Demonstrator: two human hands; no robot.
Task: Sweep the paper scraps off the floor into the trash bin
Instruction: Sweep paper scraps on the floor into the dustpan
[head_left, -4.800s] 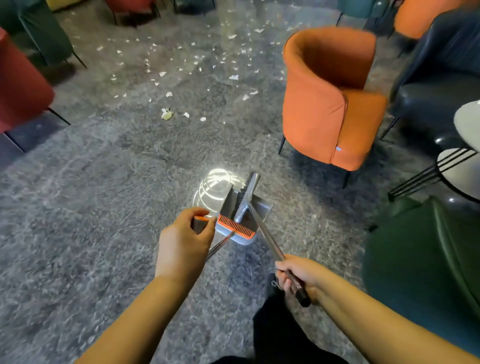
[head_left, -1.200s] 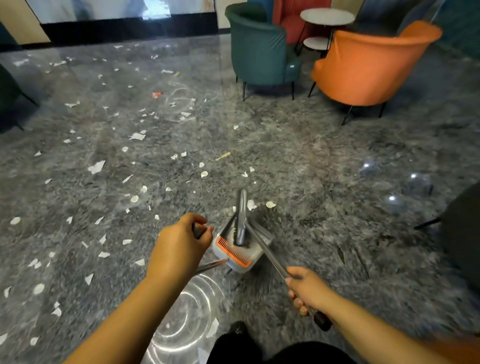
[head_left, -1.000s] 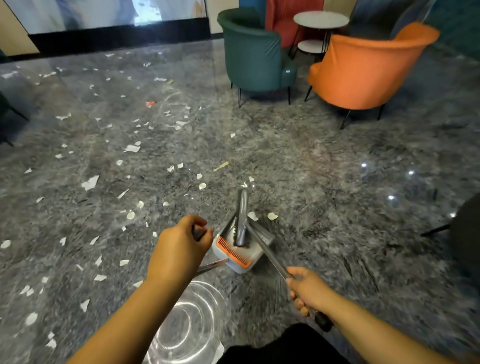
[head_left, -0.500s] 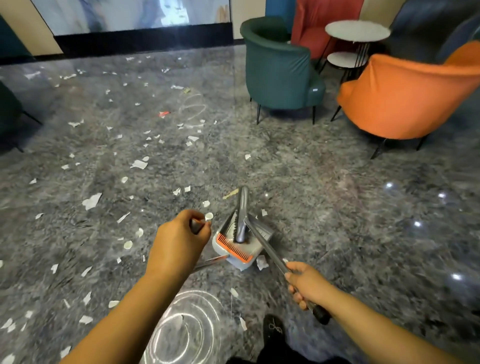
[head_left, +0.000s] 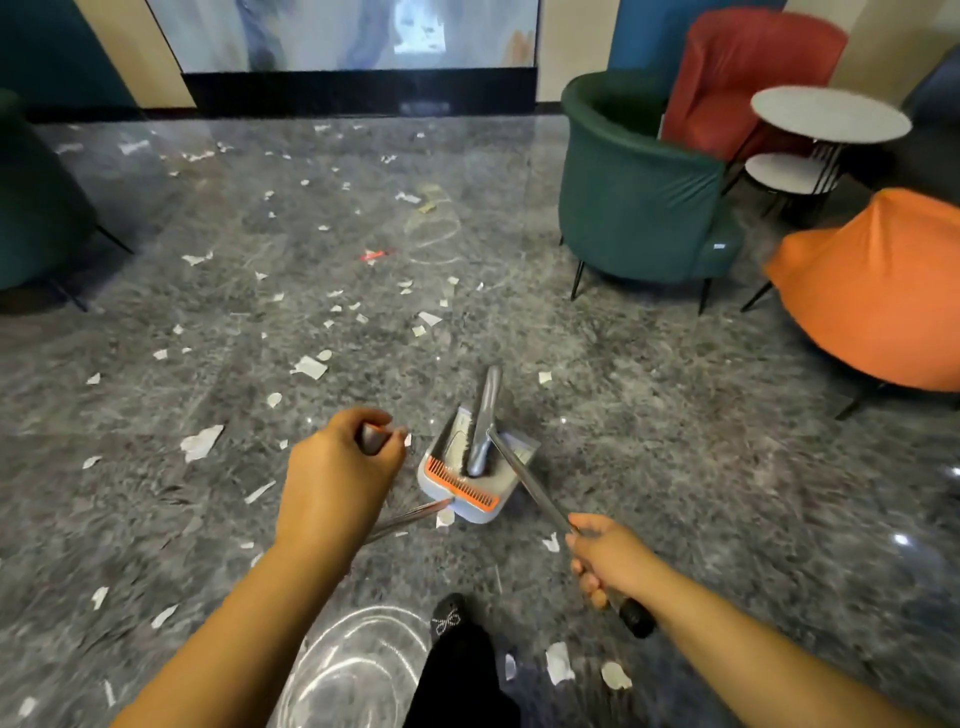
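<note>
I have stepped in among the paper scraps (head_left: 309, 367), left hand (head_left: 337, 478) gripping the dustpan (head_left: 460, 480) handle, right hand (head_left: 608, 558) gripping the broom (head_left: 483, 415) (sweeping can start).

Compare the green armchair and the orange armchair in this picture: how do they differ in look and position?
The green armchair is dark teal and stands farther off, beside the red chair; the orange armchair is bright and nearer, cut off by the right edge. The green armchair shows its curved outer back and seat edge; the orange armchair shows only its back. Both stand on thin dark legs.
</note>
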